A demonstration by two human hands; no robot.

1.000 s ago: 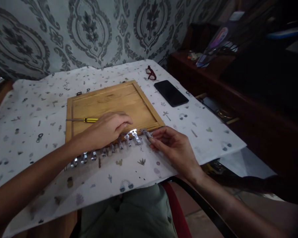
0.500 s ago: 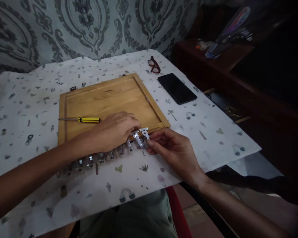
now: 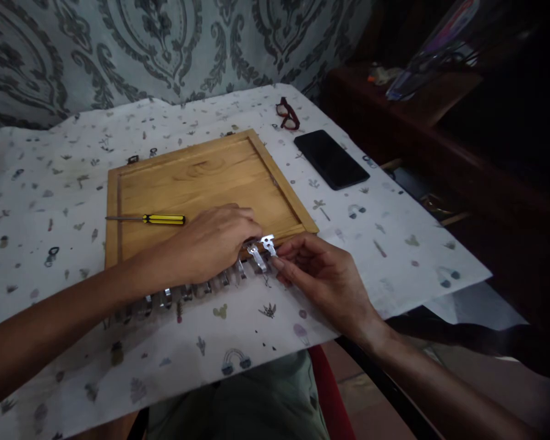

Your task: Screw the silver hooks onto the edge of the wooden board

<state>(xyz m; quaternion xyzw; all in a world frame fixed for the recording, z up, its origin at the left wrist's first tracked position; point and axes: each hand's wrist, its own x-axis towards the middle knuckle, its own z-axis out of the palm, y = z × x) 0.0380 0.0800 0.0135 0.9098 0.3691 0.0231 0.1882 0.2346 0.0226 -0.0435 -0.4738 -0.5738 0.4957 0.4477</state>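
A wooden board with a raised frame (image 3: 183,183) lies on the table, and several bent metal hooks (image 3: 167,297) line its near edge. My right hand (image 3: 321,275) pinches the rightmost metal hook (image 3: 268,244) between thumb and fingers at the board's near right corner. Over the near edge rests my left hand (image 3: 215,238), its fingers curled down close to that hook; what its fingertips hold, if anything, is hidden. Just left of the pinched piece is another metal hook (image 3: 257,259). A yellow and black screwdriver (image 3: 165,219) lies on the board's left part.
A black phone (image 3: 332,160) and dark red glasses (image 3: 288,114) lie right of the board. The patterned white tablecloth (image 3: 394,256) covers the table up to its right edge. A dark wooden cabinet (image 3: 394,128) stands beyond on the right.
The pinched hook has tilted slightly at the board's edge, catching more light. Both hands stay nearly in place, and the view has shifted a little.
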